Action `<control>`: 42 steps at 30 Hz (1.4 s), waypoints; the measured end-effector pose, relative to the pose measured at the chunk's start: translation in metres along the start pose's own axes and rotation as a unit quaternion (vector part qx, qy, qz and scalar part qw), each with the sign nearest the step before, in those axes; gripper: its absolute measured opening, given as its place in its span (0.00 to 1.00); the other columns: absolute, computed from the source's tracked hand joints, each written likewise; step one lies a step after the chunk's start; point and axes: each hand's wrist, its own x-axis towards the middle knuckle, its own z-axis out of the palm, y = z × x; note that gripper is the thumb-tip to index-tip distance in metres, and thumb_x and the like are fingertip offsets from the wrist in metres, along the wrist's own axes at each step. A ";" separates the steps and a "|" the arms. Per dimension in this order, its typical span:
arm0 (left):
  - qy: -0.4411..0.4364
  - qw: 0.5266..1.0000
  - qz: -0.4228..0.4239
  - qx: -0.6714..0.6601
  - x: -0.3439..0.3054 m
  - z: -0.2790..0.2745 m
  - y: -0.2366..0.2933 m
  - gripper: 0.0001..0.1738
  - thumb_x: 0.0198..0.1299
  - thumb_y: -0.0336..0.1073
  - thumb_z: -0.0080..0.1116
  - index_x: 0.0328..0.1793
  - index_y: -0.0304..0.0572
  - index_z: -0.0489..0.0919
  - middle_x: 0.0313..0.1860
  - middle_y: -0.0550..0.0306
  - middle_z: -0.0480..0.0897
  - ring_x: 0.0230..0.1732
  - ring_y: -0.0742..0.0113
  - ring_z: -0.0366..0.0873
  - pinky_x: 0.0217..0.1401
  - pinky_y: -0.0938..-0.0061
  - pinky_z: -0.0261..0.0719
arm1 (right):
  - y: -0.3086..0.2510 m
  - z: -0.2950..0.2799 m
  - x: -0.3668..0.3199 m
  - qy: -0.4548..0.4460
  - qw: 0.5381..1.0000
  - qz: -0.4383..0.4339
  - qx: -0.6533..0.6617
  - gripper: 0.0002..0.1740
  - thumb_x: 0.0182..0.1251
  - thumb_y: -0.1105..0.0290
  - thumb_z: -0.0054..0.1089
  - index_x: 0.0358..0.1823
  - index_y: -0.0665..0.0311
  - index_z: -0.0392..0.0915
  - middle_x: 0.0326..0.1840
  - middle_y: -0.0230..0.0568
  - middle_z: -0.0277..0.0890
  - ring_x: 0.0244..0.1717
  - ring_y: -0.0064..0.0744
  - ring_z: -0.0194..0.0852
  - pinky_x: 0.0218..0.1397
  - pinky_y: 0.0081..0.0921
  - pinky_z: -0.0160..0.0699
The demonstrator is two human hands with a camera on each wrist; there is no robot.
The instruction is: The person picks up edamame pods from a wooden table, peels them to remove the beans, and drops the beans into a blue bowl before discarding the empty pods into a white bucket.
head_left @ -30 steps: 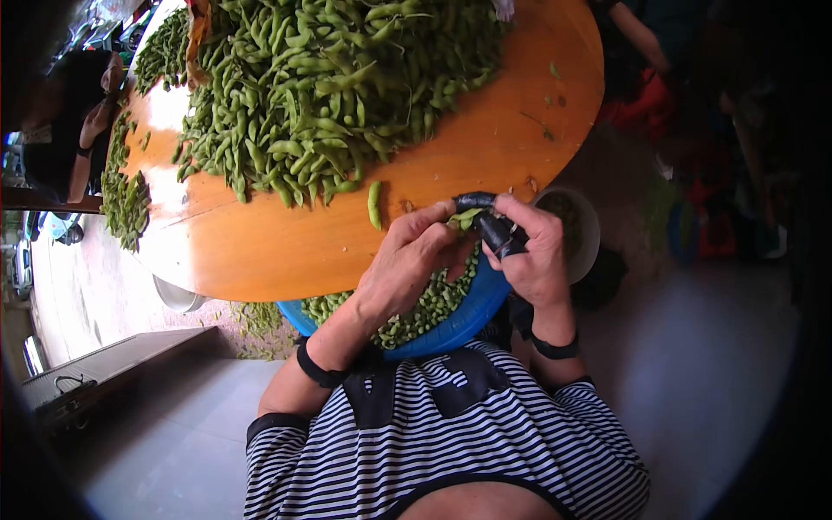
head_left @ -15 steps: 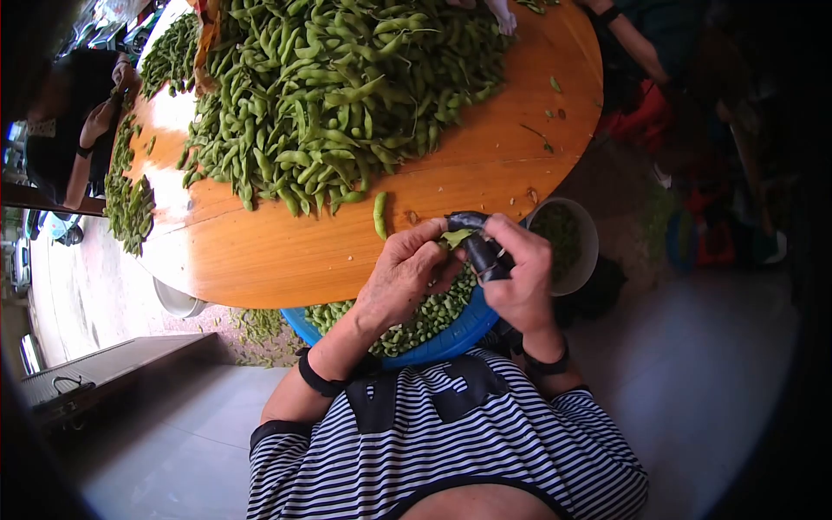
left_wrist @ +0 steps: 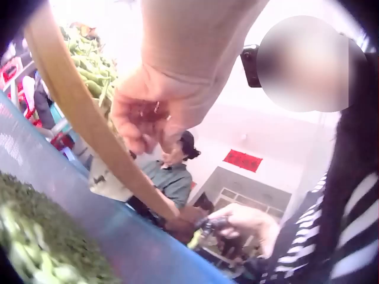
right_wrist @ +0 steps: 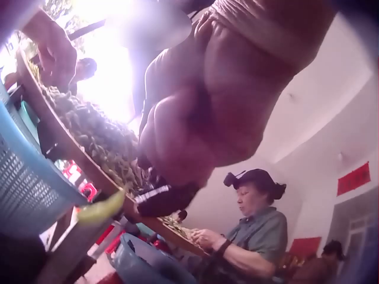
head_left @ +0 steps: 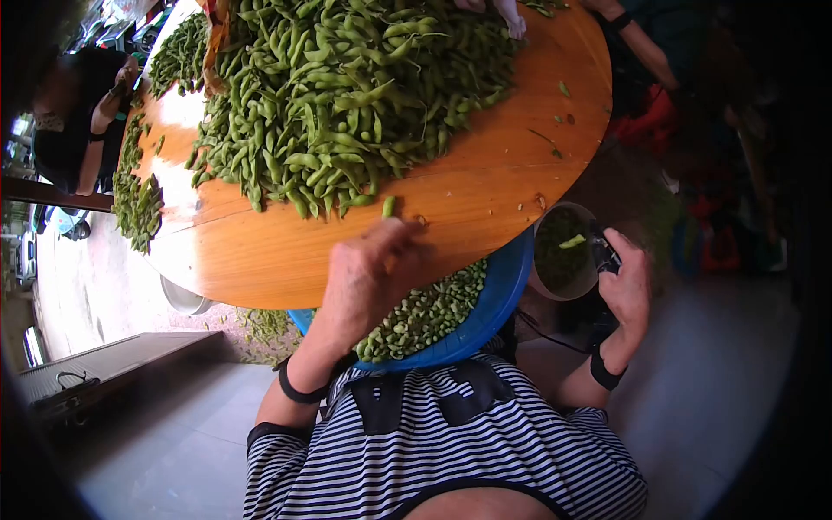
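My left hand (head_left: 368, 269) is over the table's near edge, fingers bent, its fingertips right at a lone green soybean pod (head_left: 389, 206) whose lower end they hide. In the left wrist view nothing shows between those fingers. Off to the right, my right hand (head_left: 626, 277) is beside a white bucket (head_left: 539, 279), black covers (head_left: 607, 251) on its thumb and forefinger. Apart from these fingertips, a green pod (head_left: 572, 242) shows over the bucket's mouth, also seen as a pale pod (right_wrist: 102, 210) in the right wrist view. Shelled beans (head_left: 433, 316) fill the blue basket (head_left: 517, 299) below my hands.
A big heap of pods (head_left: 329, 113) covers the middle of the round wooden table (head_left: 260, 260). Smaller pod piles (head_left: 139, 204) lie along its left edge. Other people (right_wrist: 254, 228) sit around it. A second white bucket (head_left: 184, 296) stands below the left side.
My hands have moved apart from the pod they worked together. The right went right to the bucket, where a pod has left its fingers; the left moved to the lone pod.
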 end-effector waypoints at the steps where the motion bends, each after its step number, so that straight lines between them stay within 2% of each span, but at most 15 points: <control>1: 0.070 0.992 0.004 0.106 0.004 0.002 -0.009 0.18 0.50 0.25 0.62 0.49 0.37 0.77 0.35 0.49 0.78 0.35 0.48 0.80 0.36 0.60 0.79 | 0.004 0.000 0.000 0.003 0.999 0.008 -0.054 0.25 0.41 0.85 0.49 0.47 0.74 0.75 0.40 0.62 0.77 0.44 0.60 0.78 0.47 0.34 0.76; 5: 0.138 0.960 0.037 0.242 0.005 0.012 -0.018 0.19 0.50 0.25 0.61 0.50 0.39 0.74 0.34 0.50 0.73 0.34 0.48 0.77 0.33 0.59 0.75 | -0.005 0.024 0.002 0.077 0.995 -0.023 0.052 0.23 0.44 0.84 0.51 0.47 0.73 0.76 0.40 0.60 0.78 0.44 0.56 0.80 0.48 0.34 0.76; 11: 0.163 0.935 0.048 0.311 0.002 0.011 -0.022 0.17 0.53 0.26 0.61 0.50 0.38 0.76 0.33 0.53 0.76 0.33 0.55 0.78 0.37 0.68 0.76 | -0.069 0.064 0.009 -0.036 0.954 -0.079 0.288 0.23 0.47 0.85 0.47 0.48 0.71 0.78 0.34 0.46 0.79 0.33 0.30 0.78 0.41 0.22 0.75; 13: 0.051 0.999 -0.008 0.008 0.002 0.004 -0.011 0.20 0.51 0.22 0.60 0.53 0.37 0.76 0.40 0.49 0.79 0.38 0.58 0.82 0.39 0.70 0.79 | -0.083 0.071 0.007 -0.098 0.934 -0.080 0.333 0.25 0.48 0.85 0.43 0.49 0.71 0.78 0.29 0.40 0.76 0.30 0.22 0.73 0.36 0.19 0.73; 14: 0.060 0.990 -0.036 -0.124 0.000 0.016 -0.019 0.15 0.59 0.24 0.61 0.54 0.37 0.77 0.40 0.53 0.82 0.39 0.68 0.82 0.40 0.76 0.79 | -0.087 0.074 0.005 -0.134 0.912 -0.047 0.385 0.23 0.49 0.85 0.43 0.48 0.71 0.78 0.27 0.38 0.75 0.28 0.20 0.72 0.33 0.18 0.71; 15: 0.058 0.990 -0.035 -0.124 0.001 0.020 -0.012 0.15 0.59 0.24 0.61 0.54 0.37 0.77 0.40 0.53 0.82 0.39 0.68 0.82 0.40 0.76 0.79 | -0.091 0.076 0.004 -0.169 0.884 -0.013 0.435 0.22 0.50 0.84 0.42 0.47 0.71 0.78 0.26 0.36 0.74 0.26 0.18 0.70 0.30 0.16 0.70; 17: 0.011 0.873 -0.155 -0.463 0.003 0.023 0.006 0.11 0.65 0.29 0.59 0.53 0.38 0.76 0.38 0.61 0.81 0.39 0.76 0.80 0.37 0.80 0.77 | -0.094 0.081 0.004 -0.184 0.851 -0.011 0.491 0.19 0.54 0.83 0.41 0.45 0.73 0.78 0.22 0.32 0.70 0.21 0.14 0.64 0.25 0.14 0.65; 18: 0.015 0.860 -0.158 -0.485 0.003 0.025 0.009 0.08 0.66 0.29 0.59 0.50 0.38 0.76 0.38 0.65 0.80 0.37 0.78 0.77 0.36 0.84 0.75 | -0.093 0.082 0.005 -0.204 0.808 0.013 0.553 0.18 0.55 0.82 0.40 0.45 0.75 0.77 0.21 0.30 0.69 0.20 0.13 0.62 0.23 0.14 0.64; 19: 0.013 0.859 -0.157 -0.486 0.003 0.028 0.006 0.08 0.66 0.29 0.59 0.50 0.38 0.76 0.38 0.65 0.80 0.37 0.78 0.77 0.36 0.84 0.75 | -0.092 0.083 0.006 -0.221 0.760 0.036 0.610 0.18 0.56 0.82 0.40 0.44 0.76 0.76 0.19 0.29 0.67 0.19 0.12 0.60 0.22 0.13 0.62; 23: 0.022 0.893 -0.097 -0.440 0.001 0.043 -0.006 0.06 0.63 0.26 0.62 0.44 0.37 0.77 0.34 0.66 0.79 0.34 0.79 0.76 0.35 0.83 0.76 | -0.085 0.085 0.008 -0.247 0.710 0.013 0.659 0.19 0.57 0.81 0.39 0.47 0.80 0.74 0.19 0.28 0.64 0.18 0.12 0.57 0.20 0.13 0.59; 26: 0.087 0.968 -0.049 -0.230 0.004 0.049 -0.005 0.07 0.59 0.22 0.62 0.42 0.33 0.77 0.31 0.60 0.79 0.33 0.77 0.77 0.37 0.79 0.77 | -0.083 0.090 0.010 -0.229 0.726 0.035 0.647 0.19 0.57 0.80 0.40 0.48 0.80 0.74 0.18 0.27 0.63 0.19 0.12 0.57 0.19 0.14 0.59; 33: 0.059 0.977 0.004 -0.205 0.005 0.047 -0.003 0.07 0.60 0.19 0.59 0.43 0.34 0.75 0.33 0.58 0.80 0.32 0.74 0.77 0.35 0.79 0.76 | -0.078 0.089 0.014 -0.203 0.785 -0.017 0.584 0.20 0.57 0.80 0.40 0.50 0.78 0.74 0.20 0.28 0.64 0.20 0.13 0.60 0.20 0.13 0.60; 36: 0.032 0.903 -0.076 -0.422 0.006 0.046 0.004 0.07 0.62 0.20 0.58 0.42 0.37 0.74 0.33 0.58 0.80 0.27 0.73 0.75 0.28 0.82 0.71 | -0.073 0.098 0.011 -0.163 0.749 0.003 0.642 0.22 0.57 0.80 0.40 0.52 0.77 0.75 0.20 0.30 0.64 0.19 0.13 0.58 0.18 0.13 0.57; 38: -0.044 0.804 -0.151 -0.573 0.009 0.043 -0.001 0.06 0.64 0.25 0.59 0.42 0.40 0.73 0.33 0.57 0.80 0.24 0.74 0.73 0.23 0.84 0.65 | -0.068 0.096 0.014 -0.229 0.617 0.090 0.747 0.22 0.58 0.81 0.41 0.53 0.76 0.75 0.22 0.32 0.68 0.17 0.14 0.55 0.17 0.13 0.55; 42: -0.153 0.691 -0.163 -0.687 0.016 0.041 -0.011 0.10 0.65 0.30 0.60 0.48 0.39 0.73 0.32 0.56 0.80 0.24 0.74 0.74 0.22 0.83 0.67 | -0.060 0.097 0.014 -0.267 0.571 0.085 0.772 0.22 0.59 0.80 0.42 0.54 0.76 0.75 0.26 0.34 0.71 0.17 0.14 0.54 0.16 0.13 0.51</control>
